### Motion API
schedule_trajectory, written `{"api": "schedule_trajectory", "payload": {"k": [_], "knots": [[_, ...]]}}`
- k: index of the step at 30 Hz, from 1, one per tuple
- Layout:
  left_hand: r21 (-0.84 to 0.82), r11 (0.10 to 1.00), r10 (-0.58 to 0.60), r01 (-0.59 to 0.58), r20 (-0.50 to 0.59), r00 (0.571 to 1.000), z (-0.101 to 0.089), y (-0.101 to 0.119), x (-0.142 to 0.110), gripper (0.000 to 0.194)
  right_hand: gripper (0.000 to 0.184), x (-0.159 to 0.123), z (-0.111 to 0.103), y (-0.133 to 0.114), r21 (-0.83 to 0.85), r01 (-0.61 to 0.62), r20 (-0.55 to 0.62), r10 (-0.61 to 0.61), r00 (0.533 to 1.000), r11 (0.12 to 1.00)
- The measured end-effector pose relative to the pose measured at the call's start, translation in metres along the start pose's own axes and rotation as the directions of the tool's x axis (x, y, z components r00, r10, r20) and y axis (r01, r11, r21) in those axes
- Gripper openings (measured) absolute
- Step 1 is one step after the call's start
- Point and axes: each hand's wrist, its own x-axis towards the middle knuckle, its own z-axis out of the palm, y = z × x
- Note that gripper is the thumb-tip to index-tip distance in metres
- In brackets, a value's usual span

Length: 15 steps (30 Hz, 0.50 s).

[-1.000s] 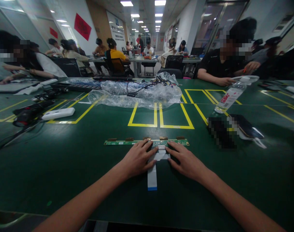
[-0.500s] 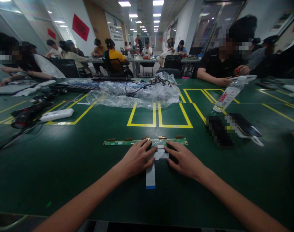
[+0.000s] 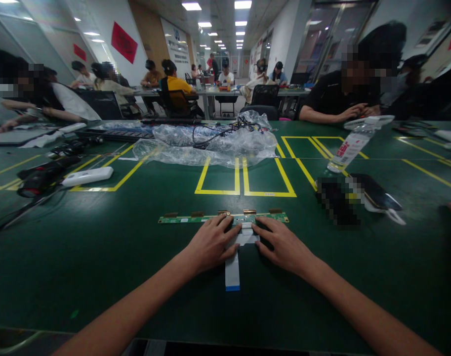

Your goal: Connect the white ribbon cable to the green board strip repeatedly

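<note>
A long, narrow green circuit board (image 3: 190, 219) with brown tabs along its far edge lies crosswise on the table. A white flat ribbon cable (image 3: 232, 273) meets the connector at the board's near edge, and its blue-tipped tail points toward me. My left hand (image 3: 211, 241) grips the cable from the left between thumb and index finger, its other fingertips resting on the board. From the right, my right hand (image 3: 284, 242) holds the cable's other side the same way, with fingertips on the board. The index fingertips partly cover the connector.
Clear plastic wrap (image 3: 218, 146) with black cables lies beyond the board on the green table (image 3: 136, 277). A water bottle (image 3: 351, 148) and a phone (image 3: 375, 190) are at the right. A white device (image 3: 88, 176) lies at the left. Several people sit around.
The ribbon cable's tail has shifted very slightly to the right. Both hands stay in nearly the same place. The person across on the right has leaned and moved their hands.
</note>
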Motion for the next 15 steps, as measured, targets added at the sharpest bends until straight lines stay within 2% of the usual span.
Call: {"api": "schedule_trajectory", "payload": {"k": [7, 15], "knots": [[-0.016, 1.000, 0.012, -0.013, -0.032, 0.999, 0.002, -0.007, 0.006, 0.050, 0.045, 0.001, -0.002, 0.001, -0.002, 0.020, -0.013, -0.020, 1.000, 1.000], [-0.108, 0.981, 0.163, -0.160, 0.018, 0.986, 0.000, -0.014, 0.010, 0.056, 0.057, -0.001, -0.004, 0.001, 0.009, 0.031, 0.025, -0.031, 0.999, 0.999]]}}
